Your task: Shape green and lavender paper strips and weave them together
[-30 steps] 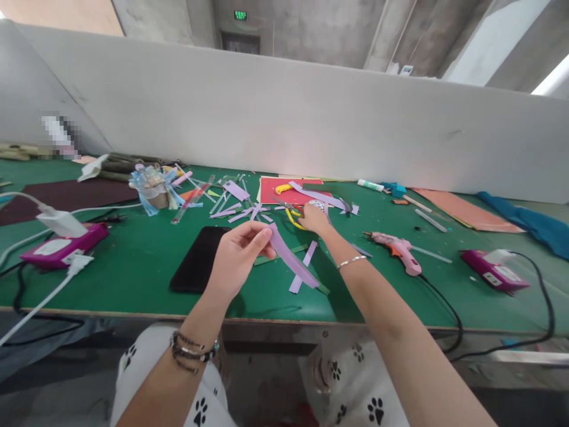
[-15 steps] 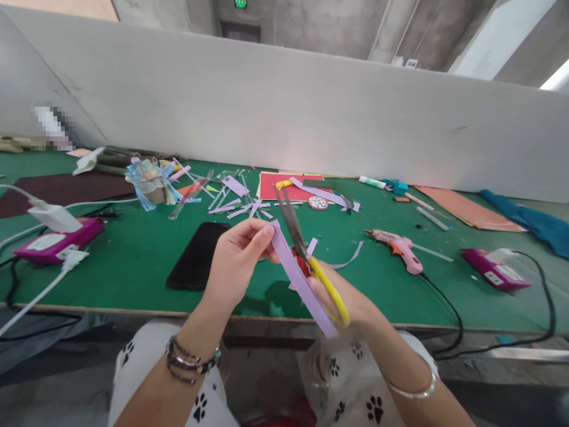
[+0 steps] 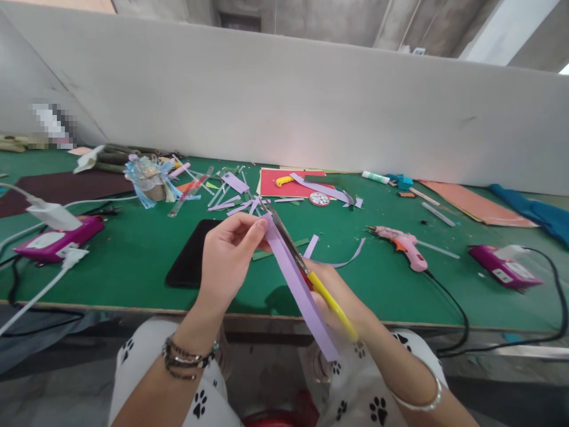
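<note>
My left hand (image 3: 233, 249) pinches the upper end of a purple paper strip (image 3: 296, 279) between thumb and fingers. The strip slants down to the right, past the table's front edge. My right hand (image 3: 340, 290) grips a pair of scissors (image 3: 329, 299) with yellow handles, partly hidden behind them. The scissor blades point up and left along the strip's right edge, their tips near my left fingertips. Whether the blades touch the paper I cannot tell. Beyond my right hand, a thin curled purple strip (image 3: 344, 261) lies on the green table (image 3: 386, 302).
A black phone (image 3: 189, 261) lies left of my left hand. To the right are a pink glue gun (image 3: 402, 246) and a purple power strip (image 3: 504, 267); another power strip (image 3: 60, 240) sits left. Further back are paper scraps, red paper (image 3: 271, 184) and a yellow-handled knife (image 3: 285, 180).
The scissors have swung leftward and now lie nearly parallel to the strip, blades closer together. The strip's lower end has dropped slightly. The view has shifted a little.
</note>
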`<state>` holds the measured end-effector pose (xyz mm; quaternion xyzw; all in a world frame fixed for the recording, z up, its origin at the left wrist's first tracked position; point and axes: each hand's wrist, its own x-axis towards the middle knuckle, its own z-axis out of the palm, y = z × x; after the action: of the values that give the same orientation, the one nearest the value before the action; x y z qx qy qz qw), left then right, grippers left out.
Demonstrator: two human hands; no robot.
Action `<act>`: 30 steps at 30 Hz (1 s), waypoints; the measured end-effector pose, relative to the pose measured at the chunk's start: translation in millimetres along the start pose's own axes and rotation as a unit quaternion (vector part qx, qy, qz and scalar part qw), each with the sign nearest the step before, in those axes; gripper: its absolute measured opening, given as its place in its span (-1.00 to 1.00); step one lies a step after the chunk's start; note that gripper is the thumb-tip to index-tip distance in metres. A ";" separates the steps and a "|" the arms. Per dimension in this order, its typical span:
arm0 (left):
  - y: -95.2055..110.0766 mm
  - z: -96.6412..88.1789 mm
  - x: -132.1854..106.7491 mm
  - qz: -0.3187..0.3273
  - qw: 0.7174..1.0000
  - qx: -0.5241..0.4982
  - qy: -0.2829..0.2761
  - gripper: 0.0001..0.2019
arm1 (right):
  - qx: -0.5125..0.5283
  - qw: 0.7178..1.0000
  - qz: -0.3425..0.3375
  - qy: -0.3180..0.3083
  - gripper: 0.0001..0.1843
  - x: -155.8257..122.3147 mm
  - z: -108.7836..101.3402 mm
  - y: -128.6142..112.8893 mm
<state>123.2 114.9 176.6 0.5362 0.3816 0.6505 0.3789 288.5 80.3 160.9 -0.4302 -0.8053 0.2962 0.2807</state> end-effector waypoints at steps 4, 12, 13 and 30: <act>3.7 -0.4 0.4 0.008 1.000 0.030 0.004 -0.85 | -0.004 1.000 0.029 0.003 -0.33 0.3 0.2 -1.1; 4.8 -1.7 2.2 0.016 0.999 0.044 0.006 -0.86 | -0.063 0.997 0.032 0.032 -0.41 1.7 -0.7 1.1; 4.5 -1.7 2.7 0.017 0.999 0.043 0.008 -0.86 | -0.067 0.997 0.034 0.033 -0.42 1.6 -0.9 1.5; 1.6 -2.2 3.8 0.006 0.999 0.035 -0.003 -0.86 | -0.034 0.998 0.041 0.038 -0.43 0.6 -0.2 2.9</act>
<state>120.3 117.5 179.3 0.5533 0.3999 0.6377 0.3568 289.8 82.2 159.1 -0.4829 -0.7856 0.2629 0.2838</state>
